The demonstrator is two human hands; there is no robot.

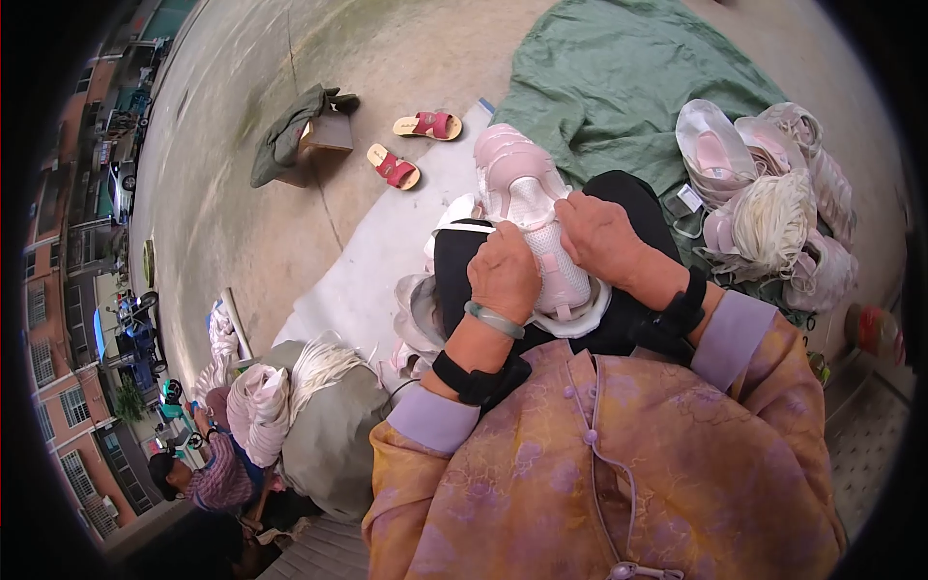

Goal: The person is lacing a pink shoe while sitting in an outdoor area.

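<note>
A pink and white sneaker upper [518, 166] lies lengthwise across my lap, its rounded toe pointing away from me and its opening toward me. My left hand [506, 271] is closed at the left side of the lacing area. A flat white shoelace [466, 228] sticks out leftward from its fingers. On the opposite side, my right hand [601, 230] is closed, with the fingertips pinching at the eyelet edge of the upper. Whether a lace is also between those fingers is hidden. The pale mesh tongue [551, 256] shows between both hands.
More pink and white uppers [720, 145] and a bundle of white laces [773, 215] lie right, by a green cloth [628, 77]. At left, another lace bundle [332, 374] rests on a grey covered mound [333, 445]. Red slippers [394, 168] lie ahead; a person [224, 478] sits lower left.
</note>
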